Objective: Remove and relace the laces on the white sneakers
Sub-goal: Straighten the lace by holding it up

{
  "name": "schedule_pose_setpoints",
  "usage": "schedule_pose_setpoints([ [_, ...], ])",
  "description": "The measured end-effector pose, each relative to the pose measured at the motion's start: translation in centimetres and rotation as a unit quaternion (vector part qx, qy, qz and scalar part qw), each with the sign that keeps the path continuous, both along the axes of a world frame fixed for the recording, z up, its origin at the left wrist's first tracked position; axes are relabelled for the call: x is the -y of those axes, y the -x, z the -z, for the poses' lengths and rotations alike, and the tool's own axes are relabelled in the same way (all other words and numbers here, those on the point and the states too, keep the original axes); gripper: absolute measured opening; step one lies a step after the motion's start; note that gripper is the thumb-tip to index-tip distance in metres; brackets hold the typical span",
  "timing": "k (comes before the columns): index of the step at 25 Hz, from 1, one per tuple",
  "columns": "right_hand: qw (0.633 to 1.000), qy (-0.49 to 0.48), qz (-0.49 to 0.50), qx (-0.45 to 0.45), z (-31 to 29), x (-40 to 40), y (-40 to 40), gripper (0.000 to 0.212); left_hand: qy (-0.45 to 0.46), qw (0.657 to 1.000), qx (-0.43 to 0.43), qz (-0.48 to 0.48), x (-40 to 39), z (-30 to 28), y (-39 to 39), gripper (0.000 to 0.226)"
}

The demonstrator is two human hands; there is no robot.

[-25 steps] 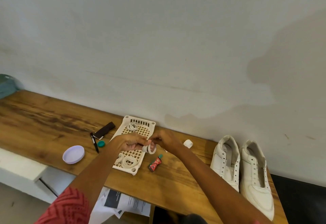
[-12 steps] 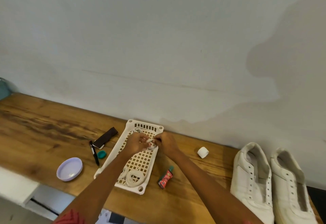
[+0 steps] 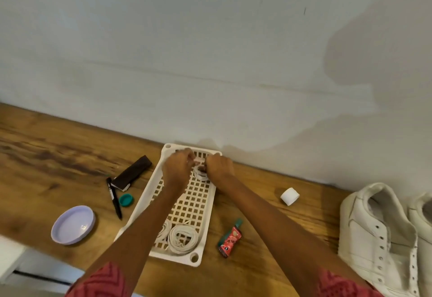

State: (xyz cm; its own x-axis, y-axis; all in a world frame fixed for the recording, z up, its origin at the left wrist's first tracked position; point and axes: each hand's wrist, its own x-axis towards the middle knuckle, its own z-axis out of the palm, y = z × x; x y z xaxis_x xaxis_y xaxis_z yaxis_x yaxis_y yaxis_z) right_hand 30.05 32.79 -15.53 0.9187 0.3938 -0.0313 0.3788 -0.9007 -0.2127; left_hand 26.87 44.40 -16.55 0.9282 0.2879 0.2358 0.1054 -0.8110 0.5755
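Two white sneakers (image 3: 383, 236) without laces stand at the right end of the wooden bench. A cream lattice tray (image 3: 211, 205) lies in the middle. My left hand (image 3: 177, 168) and my right hand (image 3: 218, 165) meet over the tray's far end, both pinching a coiled white lace (image 3: 200, 173) between them. Two more coiled laces lie at the tray's near end, the larger coil (image 3: 183, 238) beside a smaller one partly hidden by my left forearm.
Left of the tray lie a dark brown bar (image 3: 132, 172), a black pen (image 3: 114, 198), a teal cap (image 3: 126, 200) and a lilac lid (image 3: 73, 224). A red sachet (image 3: 230, 238) and a small white roll (image 3: 289, 195) sit to the right. The wall stands close behind.
Both hands carried the coiled lace from the tray's right side to over its far end. The view shifted left, pushing the sneakers toward the right edge.
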Motion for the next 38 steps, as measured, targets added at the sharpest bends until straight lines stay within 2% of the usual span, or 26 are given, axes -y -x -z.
schedule_pose_setpoints([
  [2,0.999,-0.020,0.033,-0.006,0.6,-0.2,0.0,0.020,-0.076,0.995,0.024,0.059,-1.8,0.9,0.1,0.017],
  [4,0.995,-0.055,0.079,-0.016,1.0,-0.3,0.1,0.020,-0.175,0.977,0.007,0.120,-3.5,1.9,0.3,0.030],
  [6,0.994,-0.050,0.092,-0.014,0.8,-0.5,0.3,0.018,-0.216,0.967,-0.006,0.138,-4.3,2.2,0.8,0.034],
  [10,0.998,-0.008,0.064,0.020,0.1,-1.2,0.8,0.018,-0.168,0.980,-0.026,0.103,-4.4,1.6,1.3,0.031],
  [13,0.998,-0.009,0.056,0.034,-0.6,-1.0,0.7,0.022,-0.191,0.976,-0.038,0.098,-4.9,1.2,1.2,0.032],
  [17,0.997,-0.009,0.041,0.059,-0.9,-0.5,0.5,0.017,-0.243,0.959,-0.102,0.103,-5.2,1.4,0.4,0.040],
  [19,0.996,-0.028,-0.010,0.081,-0.6,-0.7,0.4,0.023,-0.200,0.970,-0.104,0.087,-5.1,1.7,0.0,0.037],
  [21,0.990,-0.025,-0.112,0.082,-0.2,-1.5,0.2,0.038,-0.162,0.978,-0.094,0.093,-4.9,1.9,-0.2,0.032],
  [23,0.983,0.004,-0.171,0.069,0.2,-2.9,0.2,0.049,-0.166,0.977,-0.073,0.112,-5.1,2.1,-0.2,0.031],
  [26,0.984,0.023,-0.158,0.074,0.8,-4.5,-0.3,0.043,-0.173,0.976,-0.061,0.116,-5.7,2.1,-0.2,0.031],
  [29,0.981,0.091,-0.142,0.098,0.8,-5.0,-0.7,0.034,-0.182,0.975,-0.078,0.098,-5.9,1.9,-0.1,0.032],
  [31,0.982,0.095,-0.137,0.088,0.6,-5.1,-0.6,0.037,-0.196,0.970,-0.101,0.101,-5.9,1.9,0.3,0.037],
  [35,0.988,0.021,-0.134,0.071,0.0,-4.1,0.4,0.042,-0.223,0.968,-0.084,0.080,-5.6,1.2,1.2,0.047],
  [38,0.986,-0.108,-0.108,0.068,-0.6,-2.2,2.2,0.033,-0.216,0.974,-0.049,0.057,-5.5,0.4,2.5,0.046],
])
